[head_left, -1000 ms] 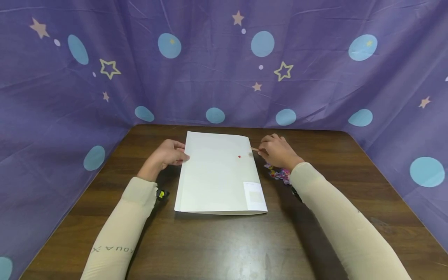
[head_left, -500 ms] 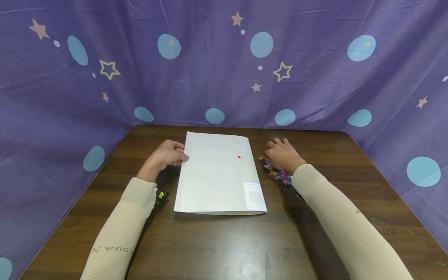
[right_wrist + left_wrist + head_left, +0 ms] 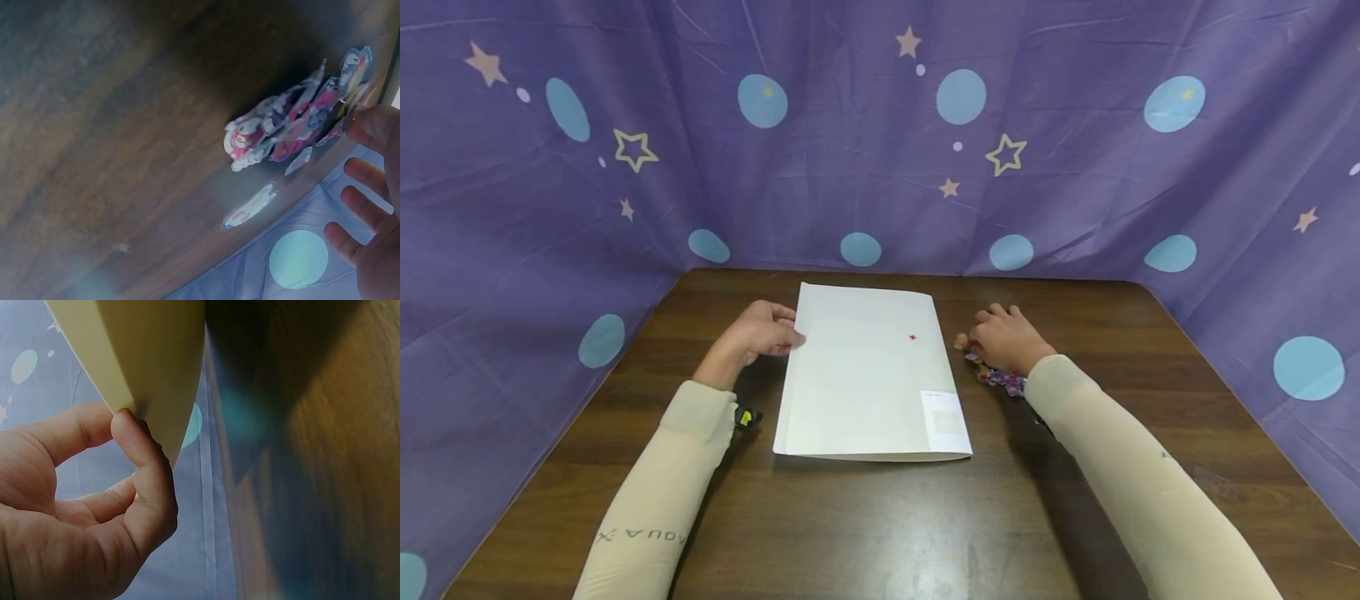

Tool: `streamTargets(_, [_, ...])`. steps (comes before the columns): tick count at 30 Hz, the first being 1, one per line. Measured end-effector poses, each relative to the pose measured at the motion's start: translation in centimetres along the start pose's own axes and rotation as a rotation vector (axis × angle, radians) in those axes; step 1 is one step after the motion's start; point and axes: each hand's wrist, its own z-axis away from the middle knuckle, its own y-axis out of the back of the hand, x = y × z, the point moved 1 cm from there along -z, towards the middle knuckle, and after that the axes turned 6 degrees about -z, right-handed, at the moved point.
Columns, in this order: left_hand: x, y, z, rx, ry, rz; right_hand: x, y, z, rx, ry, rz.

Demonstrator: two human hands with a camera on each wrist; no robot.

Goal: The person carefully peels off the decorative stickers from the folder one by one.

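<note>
A flat white folder-like sheet [image 3: 868, 367] with a small red mark and a paler label lies on the table, its near edge bowed slightly up. At its left edge my left hand [image 3: 763, 327] pinches it between thumb and finger, and in the left wrist view that hand [image 3: 112, 481] grips a corner of the cream sheet. Just right of the folder, my right hand [image 3: 1006, 337] hovers low over colourful cut-out stickers [image 3: 1000, 379]. In the right wrist view, a fingertip [image 3: 369, 128] reaches the sticker pile [image 3: 281, 125], and the other fingers are spread with nothing between them.
One separate sticker [image 3: 250, 206] lies apart from the pile on the brown wooden table [image 3: 880, 533]. A purple curtain [image 3: 820, 183] with stars and blue dots hangs behind the table. A small clear patch [image 3: 1213, 482] lies toward the right side.
My right hand has moved away from the folder's right edge, slightly right and nearer, down to the stickers. The left hand and folder have stayed in place.
</note>
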Motion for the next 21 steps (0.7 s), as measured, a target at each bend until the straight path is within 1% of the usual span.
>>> streamTargets(5, [0.00, -0.06, 0.07, 0.000, -0.003, 0.003, 0.10, -0.43, 0.06, -0.009, -0.018, -0.036])
streamTargets(12, [-0.15, -0.15, 0.04, -0.004, -0.009, 0.013, 0.33, -0.63, -0.13, 0.004, -0.024, -0.115])
streamTargets(16, [-0.15, -0.20, -0.08, -0.006, -0.009, 0.020, 0.38, -0.44, -0.20, 0.002, -0.027, -0.122])
streamTargets(21, [-0.15, -0.22, -0.19, -0.004, -0.004, 0.010, 0.24, -0.06, -0.31, 0.023, -0.015, -0.123])
